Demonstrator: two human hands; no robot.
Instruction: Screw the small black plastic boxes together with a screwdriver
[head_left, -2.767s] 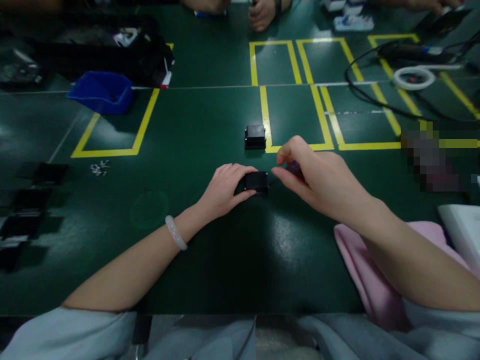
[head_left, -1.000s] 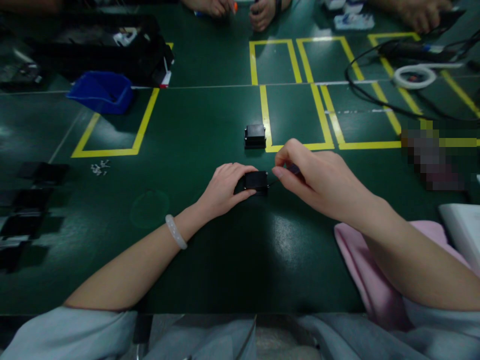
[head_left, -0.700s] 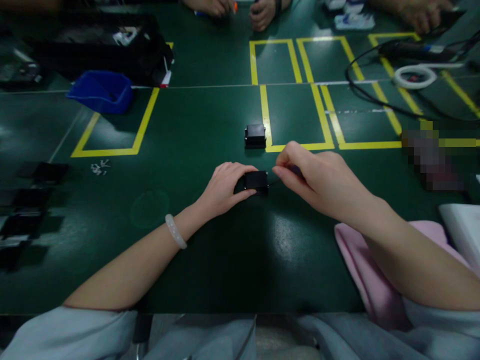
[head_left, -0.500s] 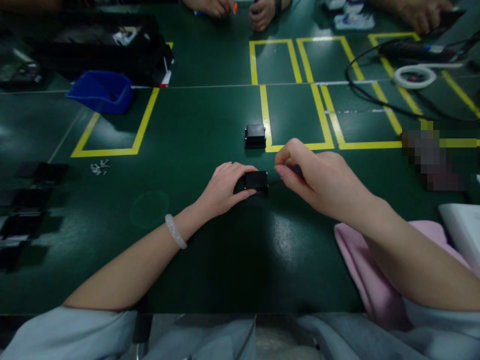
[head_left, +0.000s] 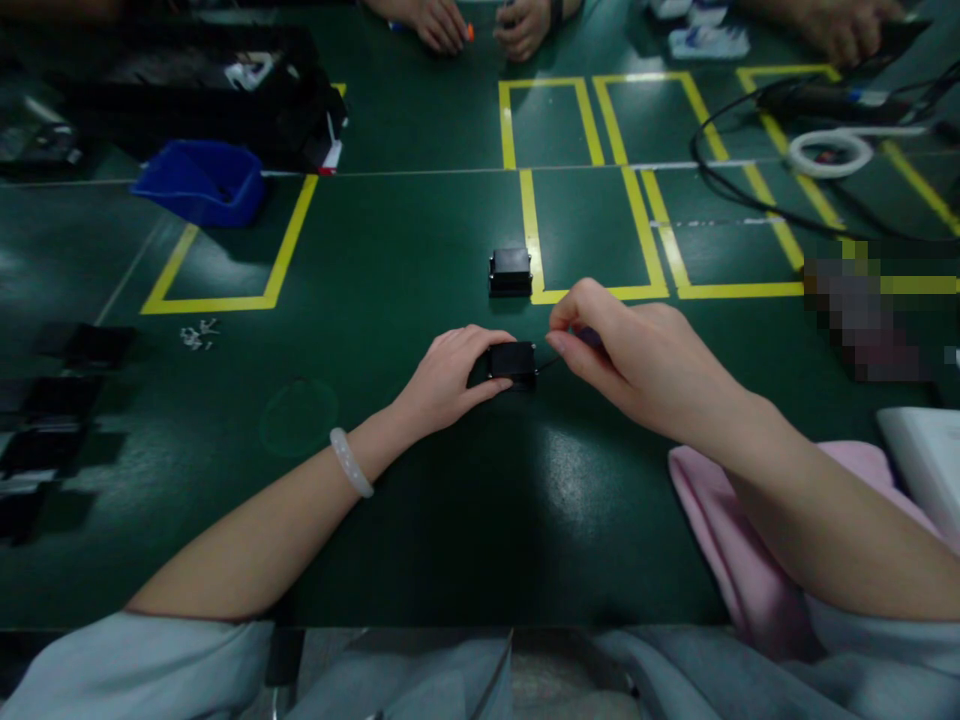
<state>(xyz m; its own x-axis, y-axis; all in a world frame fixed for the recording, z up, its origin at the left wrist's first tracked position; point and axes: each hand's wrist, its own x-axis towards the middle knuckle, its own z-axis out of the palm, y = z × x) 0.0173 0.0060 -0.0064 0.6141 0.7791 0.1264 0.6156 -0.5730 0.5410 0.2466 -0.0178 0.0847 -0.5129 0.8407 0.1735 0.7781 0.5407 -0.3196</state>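
On the green table, my left hand (head_left: 448, 376) is closed around a small black box (head_left: 514, 362), gripping its left side. My right hand (head_left: 630, 355) sits just right of the box, its fingers pinched on a small dark tool (head_left: 591, 338) whose thin tip points at the box's right side. A second black box (head_left: 511, 272) like the first stands a little farther away, beside a yellow tape line.
A blue bin (head_left: 201, 182) and a black case (head_left: 225, 90) sit at the far left. Small screws (head_left: 196, 335) lie at the left, dark parts (head_left: 45, 420) along the left edge. Cables and a white ring (head_left: 825, 153) lie far right. Other people's hands (head_left: 480, 22) work at the far edge. A pink cloth (head_left: 735, 540) lies under my right arm.
Almost nothing has moved; my right fingers shifted slightly on the tool, and the hands at the far edge moved a little.
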